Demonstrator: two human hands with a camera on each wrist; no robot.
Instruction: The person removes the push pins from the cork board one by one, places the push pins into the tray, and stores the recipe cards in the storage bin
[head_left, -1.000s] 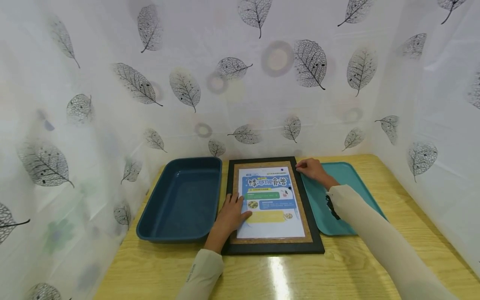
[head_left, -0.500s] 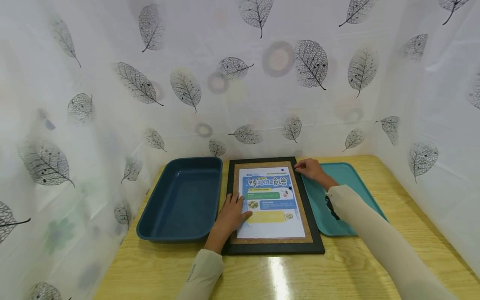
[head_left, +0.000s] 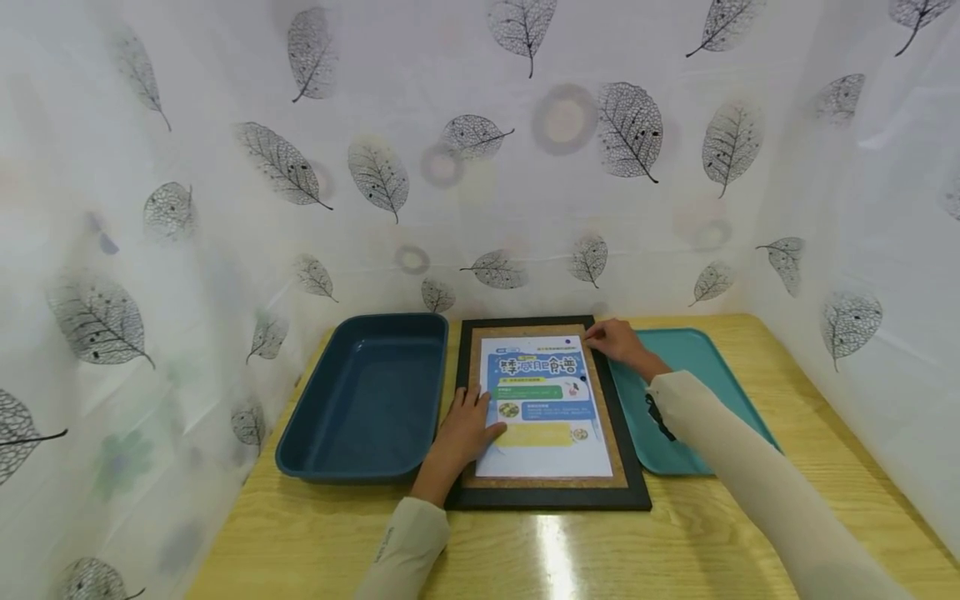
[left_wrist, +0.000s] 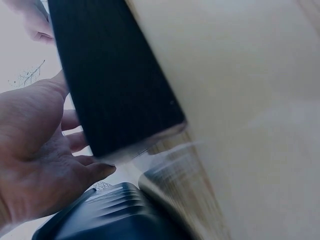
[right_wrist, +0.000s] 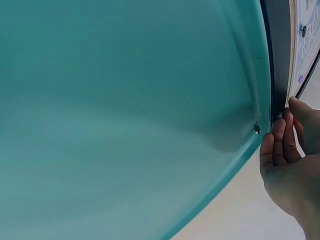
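Head view: since the earlier frame, my right hand has moved slightly inward, its bunched fingertips now near the upper right corner of the printed paper sheet; whether they pinch anything I cannot tell. My left hand stays relaxed, fingers spread on the sheet's left edge. The sheet lies on a black-framed corkboard between a round-cornered blue basin and a shallow turquoise tray.

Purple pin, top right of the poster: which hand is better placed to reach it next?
Right, probably: the right hand is at the board's upper right edge, close to the purple pin. The left hand is farther off, by the poster's left edge.
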